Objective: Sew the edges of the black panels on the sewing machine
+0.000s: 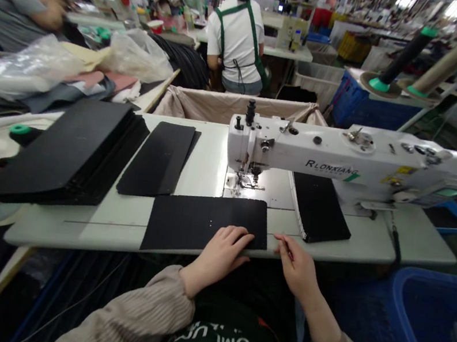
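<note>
Black panel (195,227) lies flat along the front edge of the sewing table (114,228), its far side near the needle area (248,183) of the white sewing machine (327,158) but short of the needle. The left hand (222,249) rests on its right end, fingers loosely spread and slightly bent, pressing from above rather than clamping. The right hand (297,270) is apart from the left, just beyond the panel's right edge, with its fingers curled and their tips drawn close; whether anything thin is pinched between them, I cannot tell. Good handling here, as I judge it, calls for light, even pressure from the left palm and fingers, so that the panel lies flat and does not skew. Because its near edge runs along the table's rim, a careless forearm could tip or drag it; guiding it from on top seems safer than pulling at a corner. The right fingertips do best to touch the edge gently, without bending it. Care is also due to the neighbours: a pair of overlapping panels (158,159) just beside it on the left, and a pale-edged black piece (322,210) under the machine arm, which a hasty sweep could knock askew.
</note>
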### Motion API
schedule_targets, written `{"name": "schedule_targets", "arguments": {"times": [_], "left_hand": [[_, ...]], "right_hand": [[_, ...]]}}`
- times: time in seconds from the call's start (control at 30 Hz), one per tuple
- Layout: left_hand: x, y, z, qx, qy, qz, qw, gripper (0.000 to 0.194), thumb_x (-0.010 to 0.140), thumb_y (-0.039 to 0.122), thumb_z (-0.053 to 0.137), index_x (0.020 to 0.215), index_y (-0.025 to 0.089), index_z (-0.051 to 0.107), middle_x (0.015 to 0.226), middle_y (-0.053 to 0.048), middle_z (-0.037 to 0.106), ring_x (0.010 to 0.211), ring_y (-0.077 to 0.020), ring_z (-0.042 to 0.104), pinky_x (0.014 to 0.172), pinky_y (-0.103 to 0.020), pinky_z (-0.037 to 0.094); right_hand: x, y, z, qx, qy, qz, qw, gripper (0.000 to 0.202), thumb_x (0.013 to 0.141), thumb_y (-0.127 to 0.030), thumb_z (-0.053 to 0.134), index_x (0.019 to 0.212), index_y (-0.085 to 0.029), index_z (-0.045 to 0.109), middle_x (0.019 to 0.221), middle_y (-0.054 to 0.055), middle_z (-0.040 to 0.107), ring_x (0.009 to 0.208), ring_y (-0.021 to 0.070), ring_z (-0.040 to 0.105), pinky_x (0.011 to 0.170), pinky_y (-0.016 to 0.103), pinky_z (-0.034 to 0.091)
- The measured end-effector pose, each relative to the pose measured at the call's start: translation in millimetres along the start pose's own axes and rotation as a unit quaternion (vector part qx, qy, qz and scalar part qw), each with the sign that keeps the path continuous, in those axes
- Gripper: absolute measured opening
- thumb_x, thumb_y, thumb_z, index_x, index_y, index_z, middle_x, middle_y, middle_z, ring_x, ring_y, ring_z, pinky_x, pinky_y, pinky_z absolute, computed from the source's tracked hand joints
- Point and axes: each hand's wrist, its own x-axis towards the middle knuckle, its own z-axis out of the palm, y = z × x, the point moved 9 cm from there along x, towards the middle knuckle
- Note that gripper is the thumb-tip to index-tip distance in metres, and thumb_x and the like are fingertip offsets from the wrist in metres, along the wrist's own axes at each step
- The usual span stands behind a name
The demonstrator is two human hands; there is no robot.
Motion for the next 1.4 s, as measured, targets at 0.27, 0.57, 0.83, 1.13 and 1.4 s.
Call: {"name": "schedule_targets", "arguments": {"times": [0.27, 0.57, 0.83, 1.13, 1.4], "left_hand": [[15, 20, 25.9, -0.003, 0.033, 0.011, 0.999, 0.015, 0.1, 0.024, 0.046, 0.097, 0.019, 0.061, 0.092, -0.006, 0.06, 0.088, -0.0214, 0.052, 0.077, -0.037, 0.043], [11, 16, 16.4, -0.102, 0.044, -0.032, 0.993, 0.012, 0.1, 0.023, 0.046, 0.096, 0.019, 0.056, 0.097, -0.006, 0.058, 0.09, -0.0207, 0.052, 0.08, -0.037, 0.044], [11, 22, 12.0, -0.125, 0.045, -0.02, 0.991, 0.015, 0.101, 0.023, 0.043, 0.097, 0.018, 0.057, 0.096, -0.006, 0.061, 0.091, -0.0206, 0.053, 0.081, -0.037, 0.043], [-76, -68, -49.6, -0.054, -0.003, -0.034, 0.998, 0.034, 0.087, 0.047, 0.065, 0.11, 0.022, 0.065, 0.119, -0.01, 0.064, 0.121, -0.0278, 0.052, 0.105, -0.046, 0.041], [-153, -154, -103.4, -0.191, 0.051, -0.206, 0.958, 0.026, 0.094, 0.038, 0.055, 0.113, 0.029, 0.071, 0.12, -0.002, 0.07, 0.117, -0.0243, 0.062, 0.11, -0.046, 0.041]], "right_hand": [[-33, 13, 9, -0.099, -0.023, 0.068, 0.992, 0.027, 0.101, -0.045, 0.038, 0.102, -0.025, 0.055, 0.081, 0.001, 0.07, 0.073, 0.021, 0.068, 0.06, 0.028, 0.042], [-29, -11, 28, -0.164, -0.058, 0.012, 0.985, 0.025, 0.102, -0.039, 0.038, 0.093, -0.023, 0.054, 0.08, 0.003, 0.069, 0.066, 0.0193, 0.066, 0.056, 0.028, 0.035], [-22, -8, 31, -0.206, -0.05, 0.027, 0.977, 0.028, 0.103, -0.035, 0.038, 0.084, -0.023, 0.054, 0.07, 0.001, 0.068, 0.063, 0.0185, 0.065, 0.053, 0.028, 0.029], [-7, -12, 14, -0.146, -0.025, -0.019, 0.989, 0.036, 0.093, -0.046, 0.056, 0.121, -0.023, 0.056, 0.123, 0.009, 0.065, 0.094, 0.0235, 0.069, 0.073, 0.033, 0.054], [22, -32, 24, -0.027, -0.107, -0.09, 0.99, 0.028, 0.093, -0.024, 0.049, 0.115, -0.026, 0.067, 0.118, 0.004, 0.071, 0.106, 0.0228, 0.067, 0.092, 0.037, 0.053]]}}
